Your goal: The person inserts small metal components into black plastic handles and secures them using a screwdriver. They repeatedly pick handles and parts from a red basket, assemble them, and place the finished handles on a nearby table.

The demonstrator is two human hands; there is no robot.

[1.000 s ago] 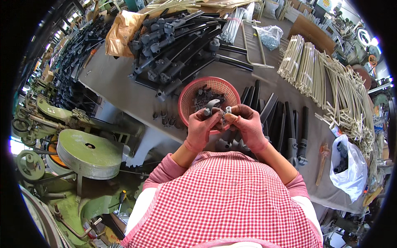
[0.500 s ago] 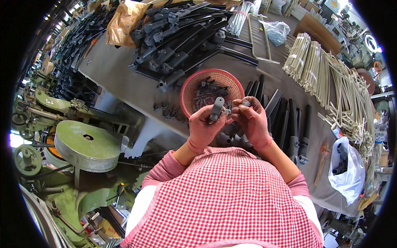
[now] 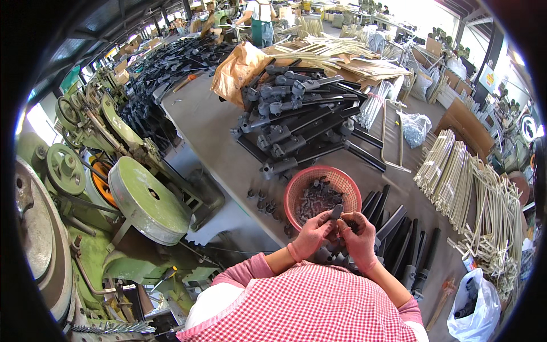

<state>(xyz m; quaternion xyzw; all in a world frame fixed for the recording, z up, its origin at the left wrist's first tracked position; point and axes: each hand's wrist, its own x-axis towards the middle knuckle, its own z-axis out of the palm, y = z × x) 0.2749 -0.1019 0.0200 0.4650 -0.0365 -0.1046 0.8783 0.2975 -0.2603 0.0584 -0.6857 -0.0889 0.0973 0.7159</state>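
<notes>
My left hand (image 3: 309, 237), in a pink glove with bare fingertips, pinches a small dark grey lever-like part (image 3: 337, 211) with a rounded end. Close against it, my right hand (image 3: 359, 241) has its fingers curled together. Whatever those fingers hold is too small and dark to make out. Just beyond both hands stands a round red plastic basket (image 3: 294, 186), holding springs and small dark parts (image 3: 319, 196).
A pile of black tubes with grey joints (image 3: 290, 137) lies beyond the basket. More black tubes (image 3: 399, 239) are right of my hands. Bundled pale rods (image 3: 447, 165) and a white bag (image 3: 476, 313) lie farther right. A green machine (image 3: 149, 199) stands left. Another person (image 3: 262, 25) works far off.
The view has tilted up, so more of the workshop shows. My right fingers have come in close to the grey part in my left hand. The spring seen beside it earlier is hidden.
</notes>
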